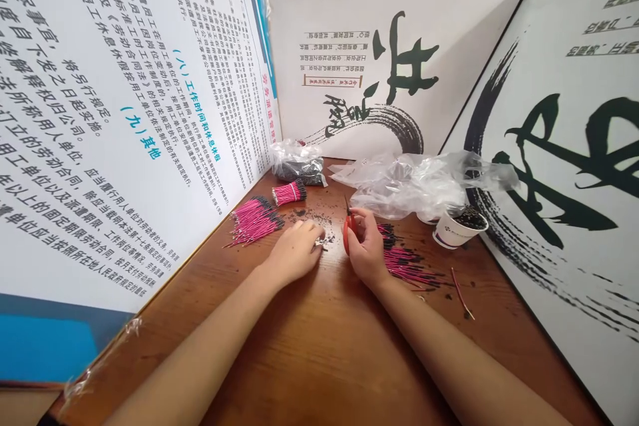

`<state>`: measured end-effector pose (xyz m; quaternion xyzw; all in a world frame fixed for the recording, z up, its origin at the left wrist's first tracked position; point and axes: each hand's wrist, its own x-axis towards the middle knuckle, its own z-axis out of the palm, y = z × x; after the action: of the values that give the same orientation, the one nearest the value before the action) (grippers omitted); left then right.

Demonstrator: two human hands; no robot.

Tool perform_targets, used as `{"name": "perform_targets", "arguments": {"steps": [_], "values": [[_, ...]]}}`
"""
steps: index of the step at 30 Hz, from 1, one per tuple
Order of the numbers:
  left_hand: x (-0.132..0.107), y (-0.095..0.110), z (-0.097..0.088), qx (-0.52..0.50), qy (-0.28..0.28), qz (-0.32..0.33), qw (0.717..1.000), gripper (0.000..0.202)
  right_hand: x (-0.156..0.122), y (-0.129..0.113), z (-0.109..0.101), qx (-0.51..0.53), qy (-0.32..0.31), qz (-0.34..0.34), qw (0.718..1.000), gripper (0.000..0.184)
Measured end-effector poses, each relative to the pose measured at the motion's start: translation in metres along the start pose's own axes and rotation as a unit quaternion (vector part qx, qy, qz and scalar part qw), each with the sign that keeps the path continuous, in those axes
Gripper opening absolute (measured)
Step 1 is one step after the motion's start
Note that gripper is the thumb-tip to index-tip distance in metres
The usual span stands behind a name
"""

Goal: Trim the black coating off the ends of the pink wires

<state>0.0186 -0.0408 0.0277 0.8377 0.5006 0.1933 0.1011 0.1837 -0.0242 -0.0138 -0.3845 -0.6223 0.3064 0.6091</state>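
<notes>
My right hand (368, 246) is wrapped round a pair of small red-handled scissors (347, 233), their dark tip pointing away from me. Beside it on the right lies a loose pile of pink wires with black ends (407, 265). My left hand (296, 249) rests on the wooden table with its fingers curled in, close to scattered small black bits (325, 237). What those fingers hold, if anything, is too small to make out. To the left of that hand is a second heap of pink wires with black ends (257, 219), with a tied bundle of similar wires (289, 193) behind it.
A clear plastic bag with dark contents (299, 166) stands at the back left. Crumpled clear plastic (409, 183) lies at the back right, by a white paper cup of black pieces (459, 229). A single red wire (462, 294) lies farther right. Printed panels (344, 66) enclose the table.
</notes>
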Motion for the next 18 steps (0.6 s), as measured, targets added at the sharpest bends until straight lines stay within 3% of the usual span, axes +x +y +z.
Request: {"name": "perform_targets", "arguments": {"steps": [3, 8, 13, 15, 18], "values": [[0.009, -0.015, 0.004, 0.020, -0.031, 0.028, 0.999, 0.014, 0.000, 0.001, 0.000, -0.002, -0.007, 0.003, 1.000, 0.025], [0.000, -0.016, 0.007, 0.037, -0.033, 0.048, 0.998, 0.017, 0.001, 0.001, 0.001, -0.008, -0.016, 0.008, 1.000, 0.025], [-0.003, -0.010, 0.003, -0.026, -0.067, -0.026, 0.997, 0.012, 0.001, 0.000, 0.001, -0.005, -0.026, 0.010, 1.000, 0.023], [-0.016, 0.002, -0.008, -0.054, -0.089, -0.054, 0.993, 0.010, 0.001, 0.000, 0.002, -0.005, -0.029, 0.014, 0.999, 0.024], [-0.063, 0.026, -0.029, -0.128, -0.134, -0.068, 0.980, 0.016, 0.000, 0.000, 0.002, -0.008, -0.033, 0.025, 0.999, 0.022]]}}
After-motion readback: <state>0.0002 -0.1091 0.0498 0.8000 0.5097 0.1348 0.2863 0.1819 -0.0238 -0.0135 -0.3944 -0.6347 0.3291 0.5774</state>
